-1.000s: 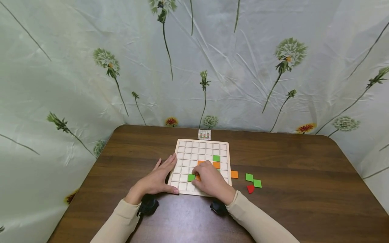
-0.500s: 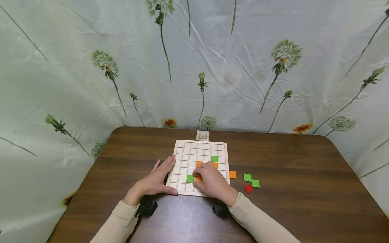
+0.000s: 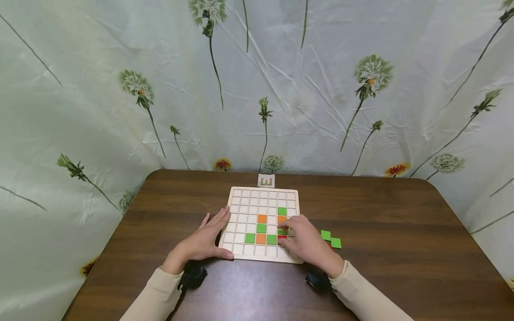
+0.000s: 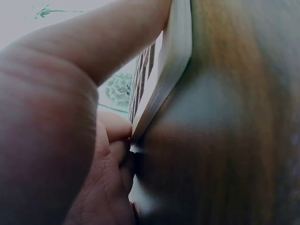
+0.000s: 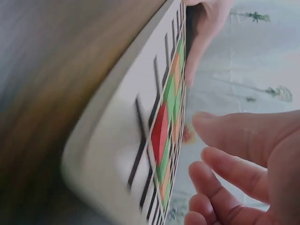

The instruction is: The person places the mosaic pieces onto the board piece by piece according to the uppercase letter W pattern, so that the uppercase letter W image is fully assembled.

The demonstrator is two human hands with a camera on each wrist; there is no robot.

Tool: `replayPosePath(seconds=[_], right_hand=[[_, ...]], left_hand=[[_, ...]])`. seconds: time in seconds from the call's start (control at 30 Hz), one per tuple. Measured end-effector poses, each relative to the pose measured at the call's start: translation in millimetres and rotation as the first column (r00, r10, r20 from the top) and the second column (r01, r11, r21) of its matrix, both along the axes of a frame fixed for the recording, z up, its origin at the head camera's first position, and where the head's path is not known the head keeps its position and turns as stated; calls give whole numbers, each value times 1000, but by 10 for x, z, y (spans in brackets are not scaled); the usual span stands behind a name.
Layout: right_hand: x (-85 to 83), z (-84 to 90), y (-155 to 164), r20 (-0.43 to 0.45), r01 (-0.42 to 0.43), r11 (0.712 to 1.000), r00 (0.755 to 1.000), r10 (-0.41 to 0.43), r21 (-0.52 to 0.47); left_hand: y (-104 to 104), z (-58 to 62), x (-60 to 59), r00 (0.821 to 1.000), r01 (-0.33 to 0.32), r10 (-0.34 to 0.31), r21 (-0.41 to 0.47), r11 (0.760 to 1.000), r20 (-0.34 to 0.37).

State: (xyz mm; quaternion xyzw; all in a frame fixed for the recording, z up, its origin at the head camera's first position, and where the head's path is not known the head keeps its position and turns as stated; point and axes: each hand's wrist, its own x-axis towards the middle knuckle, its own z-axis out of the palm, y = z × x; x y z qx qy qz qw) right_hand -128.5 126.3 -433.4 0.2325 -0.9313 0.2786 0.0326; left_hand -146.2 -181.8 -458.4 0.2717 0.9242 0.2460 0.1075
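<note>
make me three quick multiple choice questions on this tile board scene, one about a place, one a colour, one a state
1. Where does the left hand rest?
A. on the left edge of the grid board
B. on the loose tiles to the right
C. flat on the far table edge

2. What colour are the two loose square tiles on the table right of the board?
A. orange
B. green
C. blue

3. How is the right hand?
A. closed in a fist round a tile
B. fingers relaxed over the board's right side
C. lifted off above the wall cloth

Answers: 1 A, its fingers lie along the board's left edge; 2 B, both are green; 3 B, fingers are loose and hold nothing.
</note>
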Motion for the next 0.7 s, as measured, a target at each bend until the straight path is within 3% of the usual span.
replayPosePath(seconds=[0.17, 0.7], right_hand=[[17, 29, 227, -2, 52, 999, 999, -52, -1], [144, 117, 743, 6, 99, 995, 995, -99, 16]], left_hand=[[1, -15, 2, 1000, 3, -3, 5, 1000, -4], [-2, -23, -1, 1000, 10, -10, 3, 1000, -11]])
